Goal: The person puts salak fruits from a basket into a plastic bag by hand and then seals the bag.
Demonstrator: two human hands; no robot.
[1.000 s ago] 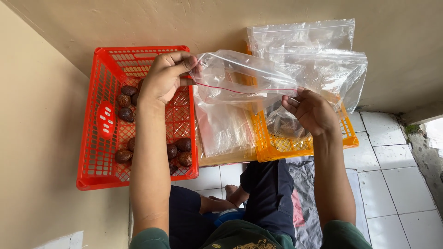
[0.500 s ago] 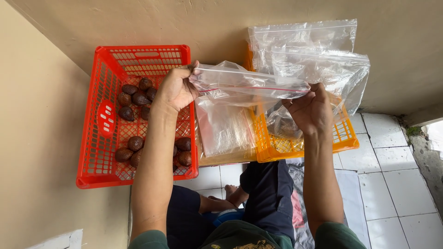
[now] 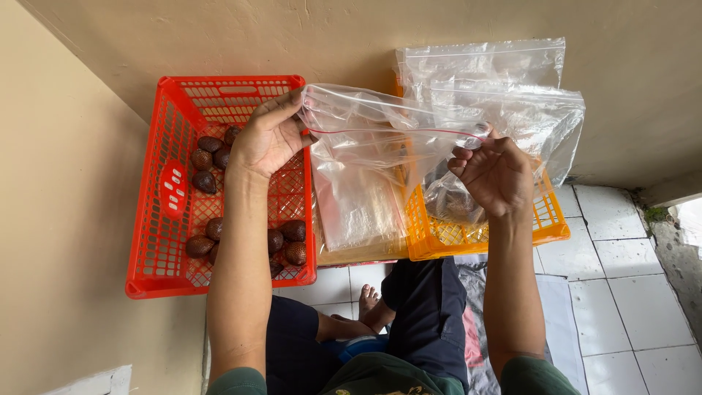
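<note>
I hold a clear zip bag point(image 3: 373, 146) with a red seal line stretched between both hands. My left hand point(image 3: 267, 135) pinches its left top corner above the red basket point(image 3: 150, 241). My right hand point(image 3: 493, 175) grips the right end of the seal, above the orange basket point(image 3: 479, 238). The bag looks empty and hangs down over a stack of flat clear bags point(image 3: 358, 212). Several brown scaly fruits point(image 3: 285, 241) lie in the red basket.
More clear bags point(image 3: 512, 88) stand in the orange basket against the beige wall point(image 3: 365, 29); one holds dark fruits point(image 3: 453, 205). My crossed legs and a bare foot point(image 3: 369, 300) are below, on white floor tiles point(image 3: 621, 292).
The bag's mouth has been pulled taut and wider between my hands. My left hand shifted right and slightly down, off the red basket's middle.
</note>
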